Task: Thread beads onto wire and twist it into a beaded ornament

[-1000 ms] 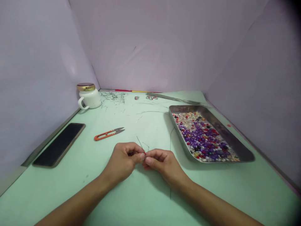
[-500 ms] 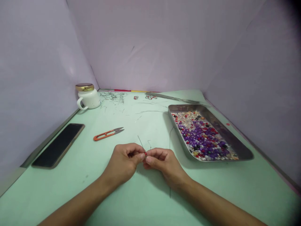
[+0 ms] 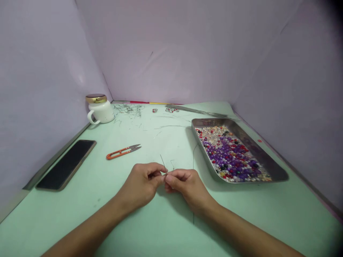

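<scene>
Pale walls (image 3: pixel 171 53) rise on three sides, and inside them spreads the green counter (image 3: pixel 150 235), with everything here called from where the fingers meet. Big one first: the metal tray (image 3: pixel 257 144) at two o'clock, beads (image 3: pixel 230 157) piled in it, purple up front, cream toward the back! The dark phone (image 3: pixel 66 165) lies flat at nine o'clock. Two hands in the middle now, tip to tip: the left hand (image 3: pixel 142 186) pinches with thumb and forefinger, and the right hand (image 3: pixel 190 189) meets it with a pinch of its own, each grip tight on the wire. At ten o'clock, the lidded mug (image 3: pixel 101 111) stands upright far off; nearer on that line, orange snips (image 3: pixel 119 153), blades apart. A bundle (image 3: pixel 198 111) of rods stretches out at one o'clock, scraps (image 3: pixel 128 110) litter eleven, beaded pieces (image 3: pixel 172 110) sit right at twelve. And the slimmest player, the wire (image 3: pixel 163 162), caught between those fingertips, leaning up toward eleven o'clock! Anything else pinched there is too small to tell.
</scene>
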Demonstrator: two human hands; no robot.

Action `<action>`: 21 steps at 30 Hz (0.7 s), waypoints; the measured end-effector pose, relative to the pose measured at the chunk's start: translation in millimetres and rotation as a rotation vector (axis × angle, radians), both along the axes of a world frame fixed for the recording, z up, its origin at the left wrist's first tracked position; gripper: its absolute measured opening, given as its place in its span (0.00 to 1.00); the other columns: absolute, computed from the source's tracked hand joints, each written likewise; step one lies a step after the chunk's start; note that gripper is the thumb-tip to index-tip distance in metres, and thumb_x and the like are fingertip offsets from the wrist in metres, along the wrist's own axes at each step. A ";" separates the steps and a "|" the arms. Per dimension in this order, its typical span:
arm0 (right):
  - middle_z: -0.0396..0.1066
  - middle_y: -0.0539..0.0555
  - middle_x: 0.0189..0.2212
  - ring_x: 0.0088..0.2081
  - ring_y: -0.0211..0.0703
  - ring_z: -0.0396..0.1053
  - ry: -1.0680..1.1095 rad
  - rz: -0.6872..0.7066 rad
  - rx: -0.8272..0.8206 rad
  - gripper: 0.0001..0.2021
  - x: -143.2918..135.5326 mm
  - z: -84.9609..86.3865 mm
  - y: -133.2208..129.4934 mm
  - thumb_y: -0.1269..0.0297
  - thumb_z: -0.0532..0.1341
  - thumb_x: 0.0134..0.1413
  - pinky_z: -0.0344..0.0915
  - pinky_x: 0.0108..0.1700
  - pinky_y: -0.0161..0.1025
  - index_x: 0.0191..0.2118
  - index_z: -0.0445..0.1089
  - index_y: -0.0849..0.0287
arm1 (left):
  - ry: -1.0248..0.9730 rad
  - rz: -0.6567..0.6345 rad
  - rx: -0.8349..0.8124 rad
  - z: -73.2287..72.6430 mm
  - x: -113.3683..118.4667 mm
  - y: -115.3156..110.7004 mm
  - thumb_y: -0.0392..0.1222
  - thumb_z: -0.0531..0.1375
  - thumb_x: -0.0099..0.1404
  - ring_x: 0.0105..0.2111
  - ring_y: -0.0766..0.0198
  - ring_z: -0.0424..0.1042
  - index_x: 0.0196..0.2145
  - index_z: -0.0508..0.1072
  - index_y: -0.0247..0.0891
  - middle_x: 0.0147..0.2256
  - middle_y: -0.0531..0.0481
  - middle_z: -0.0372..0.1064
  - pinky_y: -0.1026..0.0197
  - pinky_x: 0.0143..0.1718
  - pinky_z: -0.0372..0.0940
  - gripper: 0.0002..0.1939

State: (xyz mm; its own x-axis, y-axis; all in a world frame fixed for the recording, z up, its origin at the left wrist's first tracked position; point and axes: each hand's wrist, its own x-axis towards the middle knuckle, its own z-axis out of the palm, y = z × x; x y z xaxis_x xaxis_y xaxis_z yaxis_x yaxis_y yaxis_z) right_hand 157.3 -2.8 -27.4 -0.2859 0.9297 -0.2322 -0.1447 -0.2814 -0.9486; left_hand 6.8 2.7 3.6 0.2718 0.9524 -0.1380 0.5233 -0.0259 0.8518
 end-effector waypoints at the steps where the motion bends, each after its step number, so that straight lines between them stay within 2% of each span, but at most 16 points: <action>1: 0.67 0.50 0.17 0.22 0.34 0.62 -0.006 0.003 0.002 0.11 0.3 -0.6 0.4 0.58 0.63 0.38 0.61 0.29 0.34 0.20 0.71 0.63 | 0.018 -0.044 0.013 1.0 -2.1 1.2 0.37 0.53 0.55 0.25 0.66 0.64 0.30 0.72 0.37 0.23 0.53 0.68 0.66 0.26 0.58 0.09; 4: 0.66 0.50 0.17 0.22 0.34 0.61 -0.047 0.004 0.011 0.10 1.1 -2.5 1.6 0.59 0.63 0.39 0.61 0.28 0.34 0.21 0.71 0.62 | 0.142 -0.127 0.161 3.3 -7.7 3.4 0.34 0.52 0.55 0.28 0.65 0.65 0.26 0.71 0.37 0.26 0.52 0.68 0.64 0.30 0.58 0.09; 9: 0.65 0.49 0.16 0.21 0.34 0.59 -0.165 0.053 0.073 0.09 1.4 -3.4 1.7 0.63 0.60 0.42 0.58 0.27 0.33 0.21 0.71 0.62 | 0.441 -0.208 0.693 -0.2 -9.0 0.6 0.30 0.50 0.54 0.25 0.63 0.59 0.23 0.68 0.34 0.22 0.49 0.63 0.59 0.28 0.54 0.09; 13: 0.65 0.48 0.16 0.21 0.35 0.58 -0.364 0.108 0.234 0.08 0.8 -1.5 -0.8 0.65 0.59 0.44 0.55 0.24 0.33 0.21 0.71 0.62 | 0.599 -0.298 1.018 -1.7 -7.6 -3.3 0.26 0.49 0.50 0.24 0.63 0.56 0.21 0.68 0.34 0.21 0.48 0.62 0.55 0.30 0.52 0.11; 15: 0.66 0.49 0.18 0.22 0.36 0.60 -0.451 0.141 0.351 0.08 1.4 -0.5 -2.2 0.66 0.58 0.45 0.55 0.25 0.33 0.23 0.72 0.62 | 0.639 -0.344 1.086 0.2 -8.4 -3.9 0.26 0.49 0.51 0.26 0.62 0.57 0.21 0.68 0.35 0.23 0.48 0.63 0.51 0.35 0.53 0.11; 17: 0.67 0.50 0.19 0.23 0.36 0.61 -0.513 0.187 0.460 0.08 3.0 -0.1 -3.3 0.66 0.57 0.46 0.56 0.26 0.33 0.23 0.72 0.62 | 0.652 -0.378 1.088 2.9 -10.2 -2.7 0.26 0.50 0.52 0.29 0.61 0.58 0.21 0.68 0.35 0.25 0.48 0.64 0.49 0.39 0.52 0.10; 21: 0.69 0.50 0.20 0.22 0.35 0.62 -0.575 0.262 0.583 0.08 6.8 -0.2 -4.2 0.67 0.57 0.47 0.56 0.26 0.32 0.25 0.72 0.62 | 0.584 -0.449 0.945 7.5 -15.4 4.5 0.32 0.52 0.55 0.29 0.62 0.57 0.21 0.68 0.36 0.24 0.50 0.63 0.51 0.38 0.51 0.09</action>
